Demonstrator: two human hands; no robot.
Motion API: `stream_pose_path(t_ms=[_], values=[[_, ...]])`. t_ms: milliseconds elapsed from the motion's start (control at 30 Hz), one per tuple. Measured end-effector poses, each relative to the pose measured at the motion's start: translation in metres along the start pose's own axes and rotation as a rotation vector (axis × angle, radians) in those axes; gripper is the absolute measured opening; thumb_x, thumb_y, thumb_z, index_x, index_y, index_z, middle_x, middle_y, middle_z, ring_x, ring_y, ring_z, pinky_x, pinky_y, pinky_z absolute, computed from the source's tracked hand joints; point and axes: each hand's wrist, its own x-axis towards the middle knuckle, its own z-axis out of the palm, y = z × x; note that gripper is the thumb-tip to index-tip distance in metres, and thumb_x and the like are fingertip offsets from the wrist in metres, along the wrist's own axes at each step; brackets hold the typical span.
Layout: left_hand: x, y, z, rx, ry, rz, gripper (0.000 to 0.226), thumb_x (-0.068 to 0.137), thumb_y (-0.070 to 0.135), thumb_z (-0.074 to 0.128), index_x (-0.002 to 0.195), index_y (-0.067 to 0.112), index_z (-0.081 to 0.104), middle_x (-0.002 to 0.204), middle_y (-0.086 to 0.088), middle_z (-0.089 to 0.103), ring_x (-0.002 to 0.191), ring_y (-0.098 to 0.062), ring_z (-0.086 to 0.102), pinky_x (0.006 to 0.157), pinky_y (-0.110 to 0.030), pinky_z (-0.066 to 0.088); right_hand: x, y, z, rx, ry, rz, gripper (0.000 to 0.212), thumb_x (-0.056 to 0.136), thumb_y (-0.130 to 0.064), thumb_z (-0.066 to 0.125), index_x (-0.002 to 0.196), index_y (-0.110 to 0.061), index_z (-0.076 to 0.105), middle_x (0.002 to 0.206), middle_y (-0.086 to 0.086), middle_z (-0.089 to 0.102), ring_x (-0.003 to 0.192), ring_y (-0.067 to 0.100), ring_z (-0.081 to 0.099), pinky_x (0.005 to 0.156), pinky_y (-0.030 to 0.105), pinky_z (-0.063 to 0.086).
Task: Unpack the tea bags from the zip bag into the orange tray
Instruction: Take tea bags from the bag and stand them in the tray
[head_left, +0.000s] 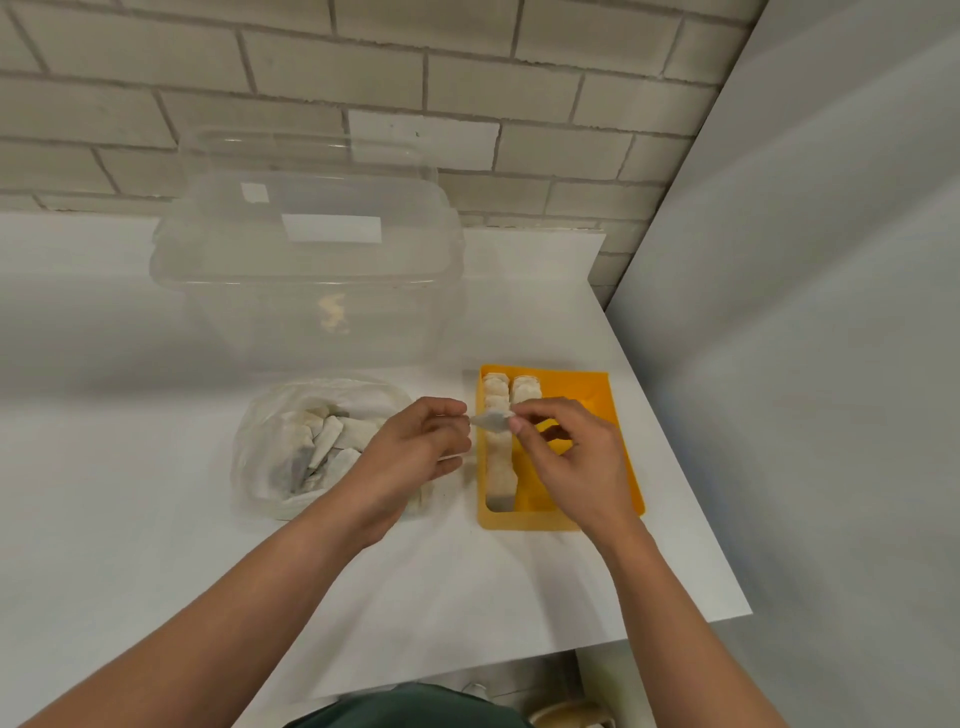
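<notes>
An orange tray (618, 410) lies on the white table at the right, with a row of tea bags (498, 462) along its left side and a shorter row (525, 388) beside it. A clear zip bag (270, 447) holding several tea bags lies to the left of the tray. Both hands meet above the tray's left edge. My right hand (571, 457) pinches one tea bag (491, 420) between thumb and fingers. My left hand (415, 452) is curled just left of it, its fingertips at the tea bag's left end; whether it grips the bag is unclear.
A large clear plastic container (311, 260) with a lid stands behind the zip bag against the brick wall. A grey wall closes in on the right. The table's front edge (519, 660) runs near my body, its right edge just past the tray.
</notes>
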Motion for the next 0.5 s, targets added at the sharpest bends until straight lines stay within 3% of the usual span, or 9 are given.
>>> stream_pose_path(t_ms=[167,333,500], values=[[0.007,-0.012,0.013,0.365,-0.078,0.080,0.038,0.094,0.019,0.073,0.127,0.036,0.063,0.132,0.013,0.064,0.124,-0.002,0.060,0.096,-0.024,0.050,0.020,0.033,-0.012,-0.001,0.030,0.290,0.011,0.096,-0.026,0.070,0.098,-0.037,0.071,0.096,-0.026,0.071,0.094,-0.005,0.065,0.077,0.008,0.048],[0.020,-0.024,0.028,0.636,-0.060,0.144,0.074,0.090,0.020,0.077,0.154,0.028,0.041,0.159,0.007,0.038,0.142,-0.016,0.046,0.113,-0.032,0.045,0.038,0.074,-0.012,-0.085,-0.161,0.431,0.006,0.097,-0.024,0.070,0.100,-0.028,0.072,0.100,-0.016,0.070,0.097,0.004,0.063,0.079,0.016,0.048],[0.029,-0.024,0.033,0.903,-0.157,0.084,0.109,0.077,0.033,0.088,0.163,0.018,0.022,0.166,0.002,0.025,0.148,-0.020,0.037,0.117,-0.040,0.042,0.046,0.093,0.000,-0.131,-0.244,0.428,0.007,0.094,-0.022,0.072,0.100,-0.025,0.074,0.101,-0.010,0.073,0.098,0.009,0.065,0.086,0.025,0.051]])
